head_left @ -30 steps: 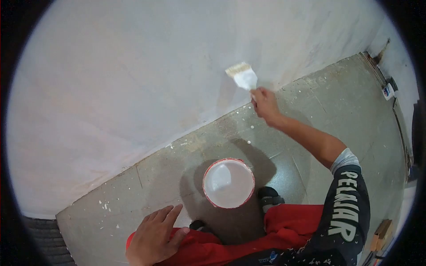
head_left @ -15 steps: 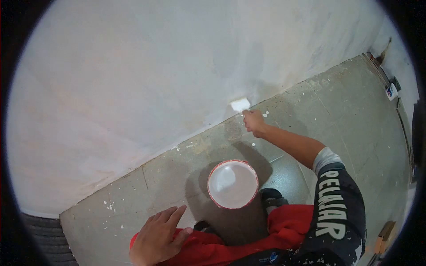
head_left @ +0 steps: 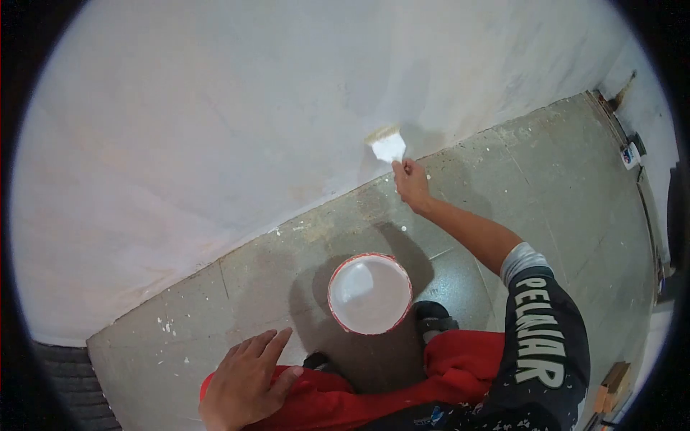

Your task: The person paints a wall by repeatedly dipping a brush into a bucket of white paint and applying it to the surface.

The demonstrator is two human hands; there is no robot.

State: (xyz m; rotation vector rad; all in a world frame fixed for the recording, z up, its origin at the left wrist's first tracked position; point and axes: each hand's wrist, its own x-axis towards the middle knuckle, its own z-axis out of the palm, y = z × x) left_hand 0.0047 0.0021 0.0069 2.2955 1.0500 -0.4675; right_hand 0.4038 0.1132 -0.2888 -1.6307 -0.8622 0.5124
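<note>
your right hand (head_left: pixel 410 181) has its fingers curled tight around the handle of the paintbrush (head_left: pixel 387 146), whose white-loaded bristles press against the wall (head_left: pixel 215 129) just above the seam with the floor (head_left: pixel 560 179). your right arm reaches forward and up from the dark printed sleeve (head_left: pixel 544 337), wrist raised. your left hand (head_left: pixel 244 388) rests flat on your red-clad knee (head_left: pixel 330 402), fingers loosely spread and holding nothing. the paint bucket (head_left: pixel 369 294), red-rimmed and full of white paint, stands on the floor between your hands, close in front of your shoe (head_left: pixel 435 320).
</note>
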